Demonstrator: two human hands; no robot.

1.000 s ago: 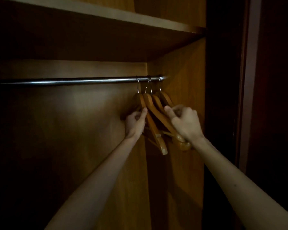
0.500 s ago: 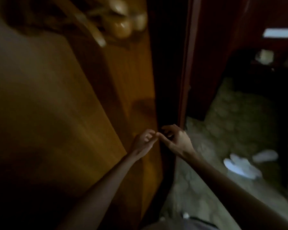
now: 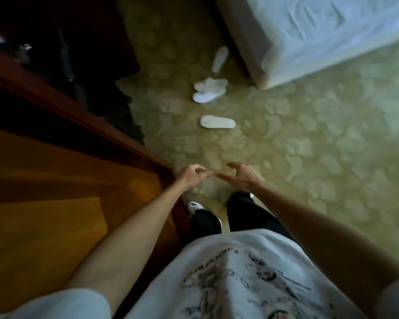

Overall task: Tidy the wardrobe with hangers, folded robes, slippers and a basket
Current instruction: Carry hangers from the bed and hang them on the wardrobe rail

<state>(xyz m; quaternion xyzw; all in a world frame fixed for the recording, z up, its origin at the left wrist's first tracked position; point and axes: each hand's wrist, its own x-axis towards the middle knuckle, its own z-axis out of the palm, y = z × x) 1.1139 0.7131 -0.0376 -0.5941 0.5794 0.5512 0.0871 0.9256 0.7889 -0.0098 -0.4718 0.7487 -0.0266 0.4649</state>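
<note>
Step in hand: slipper collection, as I judge it. My left hand (image 3: 194,177) and right hand (image 3: 241,174) hang loosely curled, each grip empty. The flat white fabric slippers (image 3: 217,122) lie scattered on the patterned carpet (image 3: 320,146) ahead, near the white-covered bed (image 3: 320,35). Next: step forward, bend, grasp the nearest.
</note>
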